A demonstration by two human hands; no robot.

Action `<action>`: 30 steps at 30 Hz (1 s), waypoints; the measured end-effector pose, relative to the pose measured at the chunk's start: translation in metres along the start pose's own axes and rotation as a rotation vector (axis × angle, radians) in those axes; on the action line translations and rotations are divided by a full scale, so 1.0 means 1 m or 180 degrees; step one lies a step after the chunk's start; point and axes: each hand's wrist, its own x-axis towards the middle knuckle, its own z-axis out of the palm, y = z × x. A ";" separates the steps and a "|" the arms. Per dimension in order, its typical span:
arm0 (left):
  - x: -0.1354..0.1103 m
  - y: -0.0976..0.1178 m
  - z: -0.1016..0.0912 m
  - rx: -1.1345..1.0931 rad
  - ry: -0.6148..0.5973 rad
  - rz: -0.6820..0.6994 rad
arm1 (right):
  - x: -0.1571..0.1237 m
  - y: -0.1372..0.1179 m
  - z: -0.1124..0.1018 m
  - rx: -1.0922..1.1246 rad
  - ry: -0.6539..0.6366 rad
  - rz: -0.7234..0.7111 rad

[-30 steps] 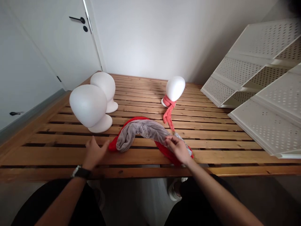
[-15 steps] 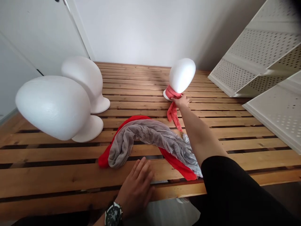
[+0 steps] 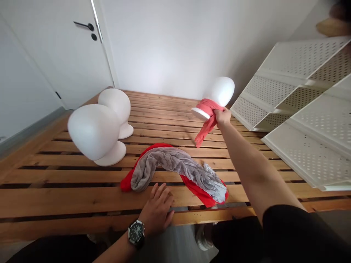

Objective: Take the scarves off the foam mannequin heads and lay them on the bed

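My right hand (image 3: 222, 117) reaches far out and is closed around the coral-red scarf (image 3: 206, 106) at the neck of a white mannequin head (image 3: 223, 89). That head tilts to the right, its round base raised on the near side; whether it fully clears the slats I cannot tell. A loose tail of the scarf hangs below the neck. My left hand (image 3: 158, 206), with a watch on the wrist, rests palm down near the bench's front edge, fingers stretched out. Just beyond it lies a bunched grey scarf (image 3: 170, 159) in an arc over a bright red cloth (image 3: 196, 190).
Two more white mannequin heads, a nearer one (image 3: 91, 131) and a farther one (image 3: 116, 106), stand on the left. The slatted wooden bench (image 3: 68, 199) has gaps between boards. White perforated racks (image 3: 274, 89) lean at the right. Behind are a wall and a door (image 3: 55, 44).
The mannequin head with the coral-red scarf has gone from upright to tilted, its base raised, with my right hand gripping at the neck. My view has shifted; my left hand stays on the bench.
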 end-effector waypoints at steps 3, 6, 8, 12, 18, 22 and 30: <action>0.001 0.004 -0.008 -0.0106 0.0027 -0.0029 | -0.018 -0.065 -0.033 0.0324 -0.0003 -0.0213; 0.002 0.003 -0.014 -0.0243 0.0020 -0.0063 | -0.068 -0.124 -0.070 0.0776 -0.0267 -0.0422; 0.003 0.002 -0.016 -0.0327 0.0077 -0.0078 | -0.125 -0.150 -0.093 0.0914 -0.0335 -0.0398; -0.006 0.009 -0.020 -0.0737 0.0509 -0.0456 | -0.271 -0.143 -0.122 0.0324 -0.0115 -0.0372; -0.042 0.043 -0.050 -0.2026 0.0510 -0.1579 | -0.440 -0.043 -0.100 0.0192 0.0009 0.0026; -0.048 0.052 -0.060 -0.2474 -0.0017 -0.1627 | -0.474 -0.013 -0.071 0.0155 -0.0462 0.0060; -0.040 0.037 -0.048 -0.3219 -0.0186 -0.1949 | -0.484 -0.009 -0.067 0.0169 -0.1377 0.0491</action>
